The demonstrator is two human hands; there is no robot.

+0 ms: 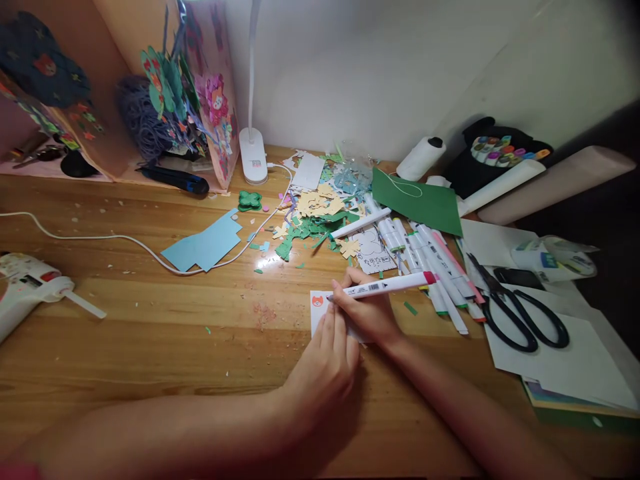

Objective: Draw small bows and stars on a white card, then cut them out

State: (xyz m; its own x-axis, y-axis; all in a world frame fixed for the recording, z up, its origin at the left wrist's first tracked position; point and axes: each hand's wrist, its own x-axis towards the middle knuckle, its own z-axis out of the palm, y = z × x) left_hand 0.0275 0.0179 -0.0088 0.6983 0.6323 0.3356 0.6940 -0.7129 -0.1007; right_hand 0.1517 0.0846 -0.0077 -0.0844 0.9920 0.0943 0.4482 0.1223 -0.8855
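Left hand (325, 365): fingers straight, together, laid on the card (317, 323); no grip visible, thumb hidden. Right hand (370, 313): closed in a pen grip on the marker (393, 286). Marker sits over the card's far part, long axis roughly left-right, tip left, red end right and slightly far. Tip is just beyond the left fingertips, right of the orange face (317, 301); tip contact: can't tell.

Counts: 1 card, 1 face showing, 1 marker in hand. Right side: 1 scissors (498, 285). Left side: 1 glue gun (27, 287), 1 blue sheet (207, 243) farther. Far: loose markers (440, 267), overlapping, no clean count; 1 green sheet (425, 207), 1 spool (421, 159).
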